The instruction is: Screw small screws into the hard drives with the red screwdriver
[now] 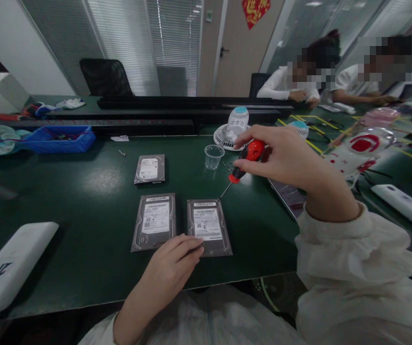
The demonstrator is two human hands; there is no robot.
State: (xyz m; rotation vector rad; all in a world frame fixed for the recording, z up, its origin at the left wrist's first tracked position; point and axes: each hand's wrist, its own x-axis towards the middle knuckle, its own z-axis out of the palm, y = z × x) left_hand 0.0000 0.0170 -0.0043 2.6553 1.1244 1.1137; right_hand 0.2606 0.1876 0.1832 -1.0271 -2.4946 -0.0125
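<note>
One screwdriver (252, 151) in right hand (285, 160) grip, handle part-hidden; left hand (171, 267), unclenched, covers drive (207, 223) corner.

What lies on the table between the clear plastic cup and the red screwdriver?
Between the cup and the screwdriver lie tiny loose pieces, probably screws; the head view shows them.

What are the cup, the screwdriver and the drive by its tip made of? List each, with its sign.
Cup: clear thin plastic, probably; the table shows through it.
Screwdriver: glossy red-and-black plastic handle, metal-looking shaft.
Drive: dull grey metal casing, likely, with a white paper label.
</note>
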